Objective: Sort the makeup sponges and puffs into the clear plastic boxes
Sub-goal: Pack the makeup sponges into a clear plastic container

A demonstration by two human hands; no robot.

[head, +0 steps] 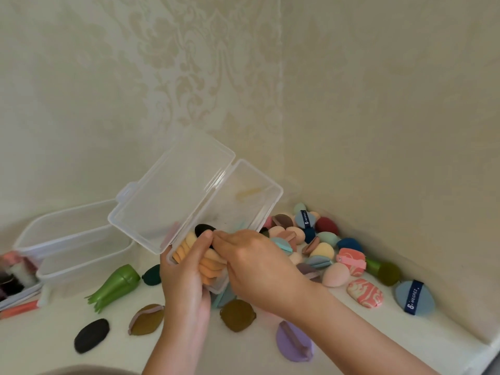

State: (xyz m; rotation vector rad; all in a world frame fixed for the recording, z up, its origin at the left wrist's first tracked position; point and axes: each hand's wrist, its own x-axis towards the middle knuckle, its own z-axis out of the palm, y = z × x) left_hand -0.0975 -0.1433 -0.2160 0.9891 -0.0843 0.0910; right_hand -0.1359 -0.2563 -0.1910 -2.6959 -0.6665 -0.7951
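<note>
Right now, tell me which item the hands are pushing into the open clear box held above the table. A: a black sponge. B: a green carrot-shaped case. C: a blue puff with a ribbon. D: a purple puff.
A: the black sponge sits at the fingertips of both hands, left and right, inside the open clear box, next to a row of orange puffs.
</note>
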